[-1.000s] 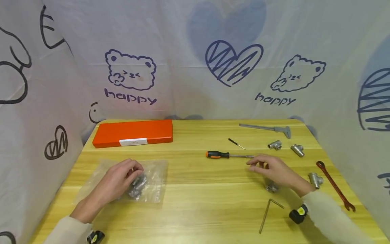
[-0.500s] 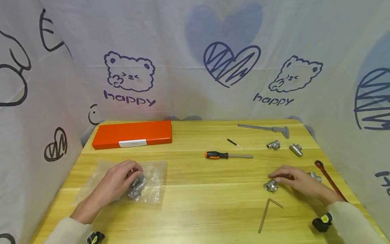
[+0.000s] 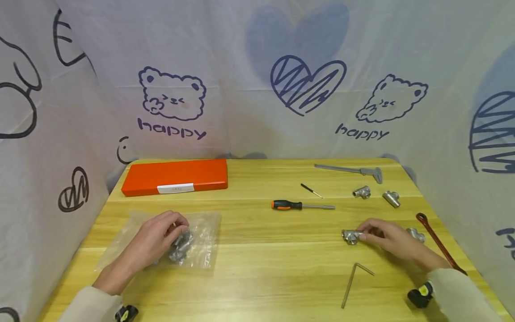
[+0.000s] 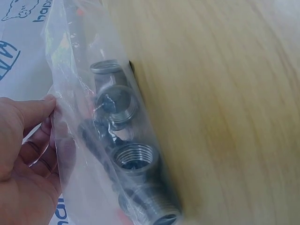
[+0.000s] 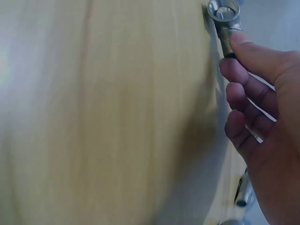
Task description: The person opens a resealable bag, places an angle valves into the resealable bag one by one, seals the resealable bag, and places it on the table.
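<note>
My left hand (image 3: 154, 235) pinches the edge of a clear plastic bag (image 3: 207, 237) at the left of the table. Inside the bag lie several dark threaded pipe fittings (image 4: 136, 159), their round openings showing in the left wrist view. On the right side, my right hand (image 3: 392, 241) pinches one end of a silvery tee pipe fitting (image 3: 351, 237) between thumb and index finger. The tee's open ring end points away from the hand in the right wrist view, while the other fingers curl loosely below it.
Two more tee fittings (image 3: 362, 192) lie behind the right hand, and a third fitting (image 3: 416, 234) is partly hidden by it. Around them are a red wrench (image 3: 440, 243), a hex key (image 3: 349, 286), a screwdriver (image 3: 287, 205), a thin black screwdriver (image 3: 310, 189), a caliper (image 3: 346, 169) and an orange-red box (image 3: 177, 174).
My right hand has moved from beside the screwdriver tip rightward and nearer to the tee fitting, then gripped it. The tee has turned and shifted slightly away from me. My left hand stays put.
</note>
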A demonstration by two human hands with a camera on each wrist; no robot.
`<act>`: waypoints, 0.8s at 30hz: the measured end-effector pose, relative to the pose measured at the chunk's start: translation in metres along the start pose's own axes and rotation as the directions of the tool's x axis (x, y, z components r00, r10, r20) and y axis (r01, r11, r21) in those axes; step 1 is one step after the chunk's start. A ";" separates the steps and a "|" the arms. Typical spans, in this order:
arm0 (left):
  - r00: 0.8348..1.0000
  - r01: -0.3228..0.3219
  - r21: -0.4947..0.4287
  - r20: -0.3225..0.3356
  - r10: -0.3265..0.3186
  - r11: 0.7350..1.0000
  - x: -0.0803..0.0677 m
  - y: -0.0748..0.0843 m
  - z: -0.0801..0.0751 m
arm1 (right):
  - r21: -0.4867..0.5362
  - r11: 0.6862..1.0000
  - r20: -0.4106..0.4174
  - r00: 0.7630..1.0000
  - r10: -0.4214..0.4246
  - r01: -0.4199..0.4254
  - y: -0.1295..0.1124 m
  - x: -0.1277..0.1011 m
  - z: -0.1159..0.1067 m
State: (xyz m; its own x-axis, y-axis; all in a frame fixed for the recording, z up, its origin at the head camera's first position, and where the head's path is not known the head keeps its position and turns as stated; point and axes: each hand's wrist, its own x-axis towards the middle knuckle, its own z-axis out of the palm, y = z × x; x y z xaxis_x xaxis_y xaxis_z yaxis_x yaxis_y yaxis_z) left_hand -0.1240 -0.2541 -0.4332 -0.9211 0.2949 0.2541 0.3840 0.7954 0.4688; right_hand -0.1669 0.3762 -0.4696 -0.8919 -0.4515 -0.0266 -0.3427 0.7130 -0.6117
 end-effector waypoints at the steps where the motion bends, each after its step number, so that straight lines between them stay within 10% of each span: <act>1: 1.000 -0.001 0.000 0.000 0.001 1.000 0.000 0.000 0.000 | -0.007 1.000 -0.011 1.000 -0.005 0.005 -0.003 0.003 0.001; 14: 1.000 0.007 -0.003 0.002 -0.007 1.000 -0.001 -0.001 -0.001 | 0.043 0.995 -0.006 0.995 -0.095 0.096 -0.084 0.077 0.046; 24: 1.000 0.024 -0.004 0.008 -0.024 1.000 0.000 -0.001 -0.003 | 0.182 0.969 0.091 0.978 -0.185 0.167 -0.183 0.125 0.122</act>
State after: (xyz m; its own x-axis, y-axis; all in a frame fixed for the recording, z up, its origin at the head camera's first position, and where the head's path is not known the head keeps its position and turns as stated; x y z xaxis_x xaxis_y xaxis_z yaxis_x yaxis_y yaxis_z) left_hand -0.1240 -0.2562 -0.4316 -0.9305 0.2799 0.2365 0.3622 0.8000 0.4783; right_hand -0.1798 0.1244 -0.4573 -0.7823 -0.6227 0.0156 -0.4272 0.5182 -0.7409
